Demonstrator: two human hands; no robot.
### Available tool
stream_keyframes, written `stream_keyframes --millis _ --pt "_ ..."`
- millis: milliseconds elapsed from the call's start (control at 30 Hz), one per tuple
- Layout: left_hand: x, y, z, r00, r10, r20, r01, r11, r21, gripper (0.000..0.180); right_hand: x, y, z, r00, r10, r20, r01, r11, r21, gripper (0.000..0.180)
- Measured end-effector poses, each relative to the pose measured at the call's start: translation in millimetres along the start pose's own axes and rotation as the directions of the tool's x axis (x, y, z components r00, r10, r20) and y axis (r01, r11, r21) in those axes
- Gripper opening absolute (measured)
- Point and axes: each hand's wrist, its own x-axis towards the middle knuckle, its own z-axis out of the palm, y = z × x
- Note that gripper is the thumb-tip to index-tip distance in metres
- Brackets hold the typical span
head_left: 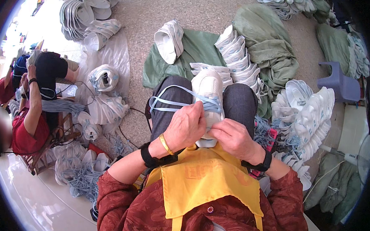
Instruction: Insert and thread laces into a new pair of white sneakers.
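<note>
A white shoe upper (pixel 207 84) rests between my knees, its toe pointing away from me. Light blue shoelace (pixel 167 88) crosses its front and loops out to the left over my thigh. My left hand (pixel 186 123) is closed in a pinch at the left side of the lacing, apparently on the lace; the fingertips partly hide it. On the right, my right hand (pixel 235 137) has thumb and fingers pressed together at the near edge of the upper's opening. What its fingertips grip is too small to tell. A yellow apron (pixel 208 172) covers my lap.
Ahead, stacked white uppers (pixel 240 57) and one group (pixel 169 41) lie on green cloth (pixel 150 69). More stacks (pixel 309 114) stand at my right, near a grey-blue stool (pixel 340 82). Blue laces (pixel 87 186) pile at left, where a co-worker in red (pixel 28 126) sits.
</note>
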Motion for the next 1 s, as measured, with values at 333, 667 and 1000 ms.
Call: stream_keyframes --millis 333,667,1000 --pt "9.9 1.0 0.3 0.987 0.146 0.065 -0.152 0.981 0.117 0.009 0.2 1.4 0.3 1.000 0.016 0.008 -0.016 1.000 0.023 0.020" --pt "6.3 4.2 0.4 0.992 0.010 0.129 -0.024 0.994 0.110 0.010 -1.9 2.8 1.0 0.999 0.042 0.009 -0.042 0.997 0.067 0.023" --pt "10.5 -10.1 3.2 0.960 0.267 0.081 -0.270 0.962 0.028 0.014 -0.8 3.6 0.0 1.000 0.029 0.000 -0.029 0.998 0.054 0.023"
